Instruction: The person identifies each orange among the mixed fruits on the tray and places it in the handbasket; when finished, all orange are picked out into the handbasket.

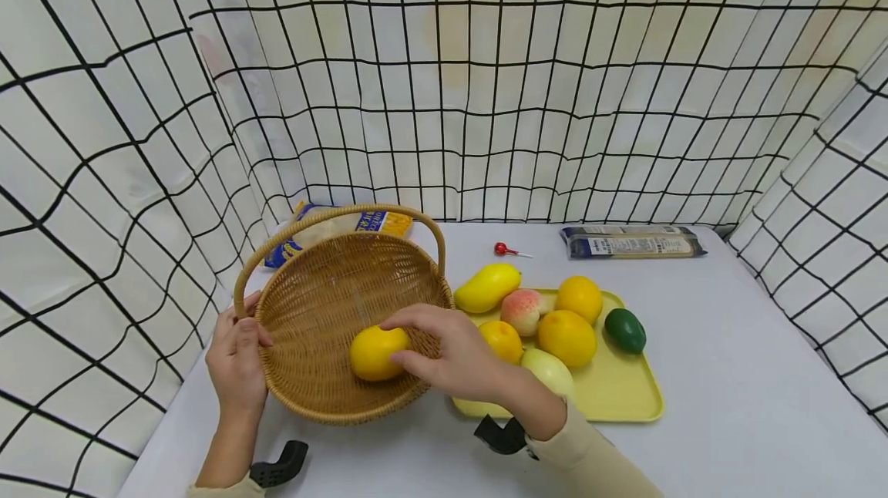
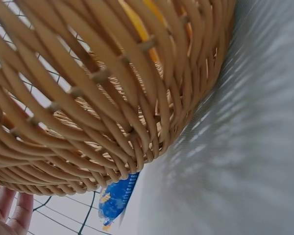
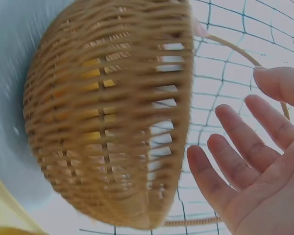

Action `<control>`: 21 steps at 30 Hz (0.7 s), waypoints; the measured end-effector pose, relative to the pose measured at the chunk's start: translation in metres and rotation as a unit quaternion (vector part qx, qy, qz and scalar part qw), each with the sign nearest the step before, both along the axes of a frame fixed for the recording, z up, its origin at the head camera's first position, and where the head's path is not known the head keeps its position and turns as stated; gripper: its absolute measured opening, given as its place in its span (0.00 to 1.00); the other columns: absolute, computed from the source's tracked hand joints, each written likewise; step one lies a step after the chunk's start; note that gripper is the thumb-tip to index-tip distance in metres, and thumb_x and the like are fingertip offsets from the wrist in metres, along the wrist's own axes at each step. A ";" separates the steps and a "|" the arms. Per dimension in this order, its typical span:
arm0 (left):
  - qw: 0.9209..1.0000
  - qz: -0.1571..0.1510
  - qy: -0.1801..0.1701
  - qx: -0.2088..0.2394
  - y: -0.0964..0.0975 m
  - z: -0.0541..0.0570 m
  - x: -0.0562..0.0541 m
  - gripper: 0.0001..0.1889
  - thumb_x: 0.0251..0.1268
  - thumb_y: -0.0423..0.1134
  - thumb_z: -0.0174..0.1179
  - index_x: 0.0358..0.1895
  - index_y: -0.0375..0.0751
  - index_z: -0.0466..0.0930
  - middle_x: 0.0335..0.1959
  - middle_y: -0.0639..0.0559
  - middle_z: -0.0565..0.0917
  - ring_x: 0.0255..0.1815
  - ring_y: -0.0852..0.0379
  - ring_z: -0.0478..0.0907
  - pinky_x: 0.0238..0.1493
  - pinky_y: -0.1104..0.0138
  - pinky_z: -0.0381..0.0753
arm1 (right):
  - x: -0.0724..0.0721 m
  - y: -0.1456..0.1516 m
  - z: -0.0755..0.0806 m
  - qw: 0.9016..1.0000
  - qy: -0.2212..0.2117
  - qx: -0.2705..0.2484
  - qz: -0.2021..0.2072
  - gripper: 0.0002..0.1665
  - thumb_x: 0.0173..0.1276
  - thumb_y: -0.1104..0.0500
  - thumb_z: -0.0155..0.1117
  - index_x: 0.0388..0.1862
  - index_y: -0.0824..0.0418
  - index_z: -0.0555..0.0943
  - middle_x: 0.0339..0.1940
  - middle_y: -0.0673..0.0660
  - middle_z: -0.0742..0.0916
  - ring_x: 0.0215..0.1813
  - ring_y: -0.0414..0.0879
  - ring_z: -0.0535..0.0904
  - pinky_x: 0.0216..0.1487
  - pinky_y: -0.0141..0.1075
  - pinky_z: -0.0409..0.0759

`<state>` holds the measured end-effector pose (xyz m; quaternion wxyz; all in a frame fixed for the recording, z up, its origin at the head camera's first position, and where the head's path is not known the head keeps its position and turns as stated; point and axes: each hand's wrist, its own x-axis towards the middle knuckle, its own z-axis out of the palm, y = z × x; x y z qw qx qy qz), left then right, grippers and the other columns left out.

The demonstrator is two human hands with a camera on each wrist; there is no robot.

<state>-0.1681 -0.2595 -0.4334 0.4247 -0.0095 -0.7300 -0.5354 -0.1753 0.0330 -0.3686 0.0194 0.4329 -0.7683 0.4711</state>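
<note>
At the far left is my left hand (image 1: pixel 236 359). It grips the rim of the wicker basket (image 1: pixel 333 290), the thumb on the inner side and the fingers behind, so the basket is steadied on the table. Behind it lies a blue and yellow bag (image 1: pixel 329 228), which I judge not part of this work.

Inside the basket, toward its lower right, one orange fruit (image 1: pixel 375 353) already rests; I see no other there, so this part I call done. My right hand (image 1: pixel 454 348) is just beside it, over the right rim. Its fingers are loosely extended, the thumb is well apart from them, and it has hold of nothing.

Further right, most of the work seems to be left. The yellow mango (image 1: pixel 488 287) lies at the back left edge of the yellow tray (image 1: pixel 624 402). Then come a small orange (image 1: pixel 502 341), a peach (image 1: pixel 523 311), a pale green fruit (image 1: pixel 548 373), a large orange (image 1: pixel 566 338), another orange (image 1: pixel 579 297) behind it, and a dark green fruit (image 1: pixel 625 331). By my judgement, I am only at the beginning.
</note>
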 end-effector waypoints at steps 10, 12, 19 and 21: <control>1.000 -0.004 0.002 0.002 -0.005 0.000 0.000 0.26 0.77 0.36 0.43 0.13 0.33 0.69 0.54 0.48 0.81 0.58 0.60 0.73 0.56 0.75 0.64 | -0.005 0.031 0.006 1.000 0.018 0.020 -0.005 0.20 0.70 0.55 0.63 0.60 0.54 0.78 0.58 0.47 0.83 0.62 0.37 0.75 0.62 0.36 0.73; 1.000 -0.004 0.003 0.002 -0.006 -0.001 0.001 0.27 0.77 0.36 0.43 0.13 0.33 0.69 0.54 0.47 0.81 0.57 0.60 0.73 0.56 0.75 0.64 | -0.007 0.039 0.010 0.999 0.013 0.030 -0.004 0.20 0.69 0.55 0.64 0.60 0.53 0.78 0.58 0.46 0.83 0.62 0.37 0.75 0.63 0.37 0.73; 1.000 -0.009 -0.006 0.006 -0.004 -0.001 0.001 0.26 0.78 0.37 0.43 0.14 0.33 0.68 0.55 0.49 0.80 0.58 0.59 0.72 0.57 0.74 0.64 | -0.022 0.074 0.014 0.998 0.000 0.052 -0.042 0.20 0.68 0.56 0.66 0.58 0.53 0.79 0.56 0.48 0.84 0.58 0.41 0.78 0.60 0.39 0.75; 1.000 -0.008 -0.010 0.007 -0.003 -0.002 0.001 0.26 0.78 0.37 0.43 0.14 0.33 0.69 0.55 0.49 0.80 0.58 0.59 0.72 0.58 0.74 0.64 | -0.024 0.084 0.013 0.996 -0.006 0.059 -0.068 0.20 0.68 0.56 0.66 0.58 0.51 0.80 0.55 0.46 0.84 0.58 0.41 0.78 0.60 0.41 0.75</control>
